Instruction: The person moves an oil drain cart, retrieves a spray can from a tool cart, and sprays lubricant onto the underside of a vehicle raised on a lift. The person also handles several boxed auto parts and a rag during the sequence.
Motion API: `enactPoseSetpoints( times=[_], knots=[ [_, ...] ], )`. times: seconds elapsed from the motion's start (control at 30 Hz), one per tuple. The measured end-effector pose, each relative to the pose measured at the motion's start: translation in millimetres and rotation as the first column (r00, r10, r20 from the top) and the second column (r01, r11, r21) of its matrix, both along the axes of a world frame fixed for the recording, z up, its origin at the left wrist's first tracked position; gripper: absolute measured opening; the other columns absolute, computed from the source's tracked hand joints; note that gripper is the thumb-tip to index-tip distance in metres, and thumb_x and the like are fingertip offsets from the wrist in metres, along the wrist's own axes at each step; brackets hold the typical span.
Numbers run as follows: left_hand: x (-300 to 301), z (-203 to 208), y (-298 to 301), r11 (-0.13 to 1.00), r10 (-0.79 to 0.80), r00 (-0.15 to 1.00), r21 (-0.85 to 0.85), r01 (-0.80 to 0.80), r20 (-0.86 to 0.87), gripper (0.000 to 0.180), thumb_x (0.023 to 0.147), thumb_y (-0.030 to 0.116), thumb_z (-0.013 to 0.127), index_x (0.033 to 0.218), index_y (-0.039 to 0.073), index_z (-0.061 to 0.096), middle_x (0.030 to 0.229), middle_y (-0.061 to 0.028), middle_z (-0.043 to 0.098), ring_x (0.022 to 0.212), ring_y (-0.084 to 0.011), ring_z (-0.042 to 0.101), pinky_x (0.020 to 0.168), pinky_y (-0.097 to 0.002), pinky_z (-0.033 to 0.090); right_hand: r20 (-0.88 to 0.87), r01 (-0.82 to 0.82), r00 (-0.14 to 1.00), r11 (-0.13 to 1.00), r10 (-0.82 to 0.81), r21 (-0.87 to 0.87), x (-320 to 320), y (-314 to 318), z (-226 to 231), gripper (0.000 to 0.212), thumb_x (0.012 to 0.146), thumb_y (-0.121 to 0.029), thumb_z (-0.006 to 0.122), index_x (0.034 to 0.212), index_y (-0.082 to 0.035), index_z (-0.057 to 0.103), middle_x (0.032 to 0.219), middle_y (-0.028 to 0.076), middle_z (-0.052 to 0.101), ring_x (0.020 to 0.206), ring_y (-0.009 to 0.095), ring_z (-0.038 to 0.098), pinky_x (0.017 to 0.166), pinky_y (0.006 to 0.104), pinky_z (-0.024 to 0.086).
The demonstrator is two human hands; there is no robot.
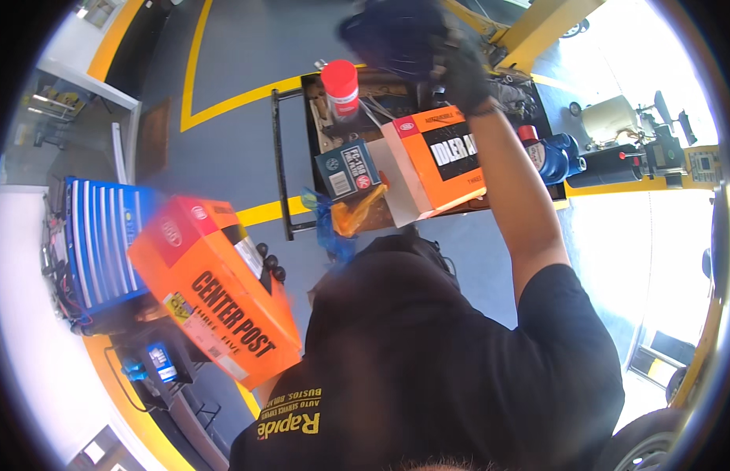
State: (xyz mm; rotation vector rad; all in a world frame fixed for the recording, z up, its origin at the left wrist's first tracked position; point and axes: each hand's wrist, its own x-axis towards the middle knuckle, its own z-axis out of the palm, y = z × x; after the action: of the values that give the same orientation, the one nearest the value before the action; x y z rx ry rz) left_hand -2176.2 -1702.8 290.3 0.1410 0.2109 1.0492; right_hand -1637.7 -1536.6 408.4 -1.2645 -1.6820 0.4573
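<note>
A large orange and red cardboard box (228, 290) is tilted at my left side. Black-gloved fingertips of my left hand (271, 263) curl over its right edge; the rest of that hand is hidden behind the box. My right arm stretches forward over a black tool cart (282, 157). At its end, my right hand (464, 77) in a dark glove closes on a dark blue, cloth-like bundle (392, 39), blurred by motion. Under that arm, a second orange box (428, 169) lies on the cart with a pale flap folded out, beside a small dark teal box (349, 170).
A red-capped spray can (341, 90) and loose tools are on the cart. Blue and orange plastic (353, 216) hangs at its near edge. Blue containers (561, 159) stand right. A blue drawer cabinet (106, 243) is left; a yellow post (542, 31) rises ahead.
</note>
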Motion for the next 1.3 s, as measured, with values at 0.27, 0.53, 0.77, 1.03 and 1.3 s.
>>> enactPoseSetpoints(
  times=[0.27, 0.53, 0.77, 1.03, 1.3],
  knots=[
    [24, -18, -1, 0.999, -0.025, 0.987, 0.034, 0.02, 0.156, 0.065, 0.101, 0.049, 0.059, 0.141, 0.0, 0.045, 0.127, -0.0184, 0.061, 0.115, -0.031, 0.062, 0.096, -0.0466, 0.051, 0.671, 0.294, 0.676, 0.947, -0.304, 0.132, 144, -106, -114, 0.047, 0.099, -0.015, 0.064, 0.144, -0.007, 0.053, 0.138, 0.016, 0.061, 0.13, 0.035, 0.058, 0.11, 0.0421, 0.047],
    [57, -20, -4, 0.999, -0.043, 0.985, -0.006, 0.045, 0.169, 0.057, 0.104, 0.041, 0.056, 0.144, 0.002, 0.044, 0.13, -0.0154, 0.053, 0.112, -0.032, 0.06, 0.09, -0.0466, 0.05, 0.726, 0.311, 0.667, 0.948, -0.17, -0.063, 80, -180, -138, 0.053, 0.089, -0.019, 0.068, 0.142, -0.017, 0.061, 0.158, 0.013, 0.048, 0.144, 0.037, 0.047, 0.119, 0.0512, 0.037],
    [93, -24, -10, 0.985, -0.083, 0.987, -0.136, 0.102, 0.14, 0.055, 0.104, 0.041, 0.054, 0.143, 0.004, 0.047, 0.131, -0.0131, 0.058, 0.111, -0.0311, 0.06, 0.093, -0.0474, 0.049, 0.519, 0.283, 0.839, 0.946, -0.162, -0.162, 12, -228, -111, 0.053, 0.086, -0.019, 0.077, 0.136, -0.01, 0.064, 0.141, 0.015, 0.062, 0.138, 0.041, 0.051, 0.116, 0.0504, 0.041],
    [92, -15, -16, 0.978, -0.131, 0.985, -0.149, 0.148, 0.116, 0.067, 0.098, 0.047, 0.064, 0.139, -0.003, 0.048, 0.117, -0.0181, 0.063, 0.111, -0.0297, 0.062, 0.094, -0.0435, 0.053, 0.012, -0.017, 0.999, 0.737, 0.034, -0.675, -25, -240, -42, 0.045, 0.092, -0.02, 0.072, 0.134, -0.007, 0.064, 0.129, 0.018, 0.067, 0.121, 0.035, 0.063, 0.104, 0.0416, 0.051],
    [52, -1, -31, 0.989, 0.003, 0.998, -0.146, -0.012, -0.06, 0.062, 0.099, 0.045, 0.061, 0.137, -0.002, 0.051, 0.112, -0.0194, 0.065, 0.104, -0.033, 0.064, 0.089, -0.0446, 0.054, -0.06, 0.018, 0.998, 0.998, -0.021, -0.056, -49, -72, 40, 0.053, 0.087, -0.022, 0.071, 0.138, -0.012, 0.062, 0.138, 0.021, 0.061, 0.128, 0.04, 0.058, 0.11, 0.0463, 0.046]
  ],
)
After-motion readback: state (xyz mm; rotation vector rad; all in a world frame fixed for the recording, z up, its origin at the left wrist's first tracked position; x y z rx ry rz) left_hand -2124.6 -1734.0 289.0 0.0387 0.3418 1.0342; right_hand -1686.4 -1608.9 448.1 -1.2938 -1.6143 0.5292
